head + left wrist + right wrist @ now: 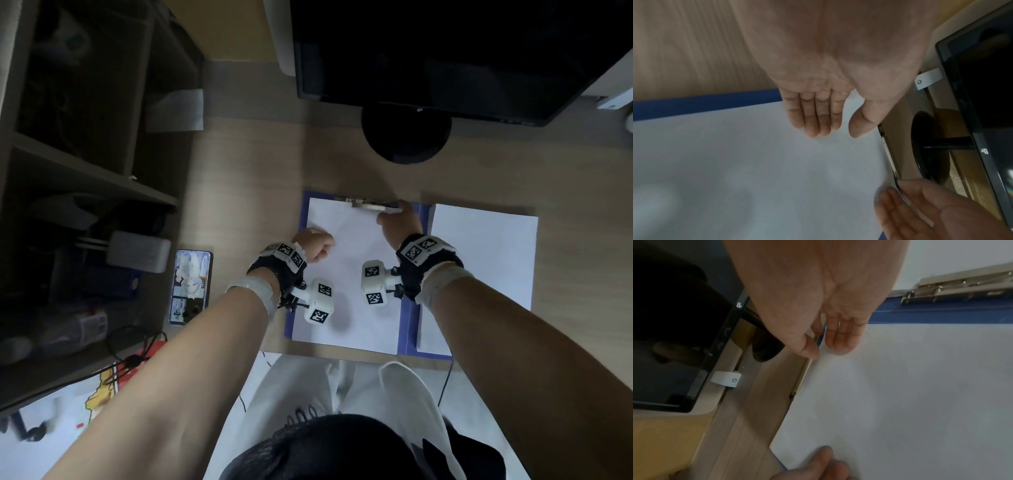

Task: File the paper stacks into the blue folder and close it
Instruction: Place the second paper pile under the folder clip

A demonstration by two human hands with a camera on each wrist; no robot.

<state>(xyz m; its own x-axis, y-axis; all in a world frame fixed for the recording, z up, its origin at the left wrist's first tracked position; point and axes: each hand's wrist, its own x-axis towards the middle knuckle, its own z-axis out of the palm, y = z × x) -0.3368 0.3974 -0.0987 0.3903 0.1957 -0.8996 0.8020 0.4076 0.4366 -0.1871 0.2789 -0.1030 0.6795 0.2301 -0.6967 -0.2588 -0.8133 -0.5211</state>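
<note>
Your left hand (313, 244) rests on the left part of the paper stack (349, 274), fingers straight and together with their tips on the sheet, thumb set slightly apart, as the left wrist view shows (830, 91). Your right hand (400, 222) lies at the far right corner of the same stack; its thumb and fingers (840, 335) are loosely extended, the thumb tip against the end of the metal clip (371, 202) and the fingertips on the paper just beside it. Whether the thumb presses the clip or merely touches it cannot be told. The stack lies under both hands on the left leaf of the open blue folder (409, 329), whose blue border shows beyond your left hand and whose spine runs just right of your right wrist. A second paper stack (479, 267) lies on the right leaf, to the right of your right hand; a second clip (962, 287) shows along it in the right wrist view. The folder rests on the desk (257, 164). A monitor (445, 51) stands beyond your right hand; a phone (190, 286) lies left of your left wrist.
</note>
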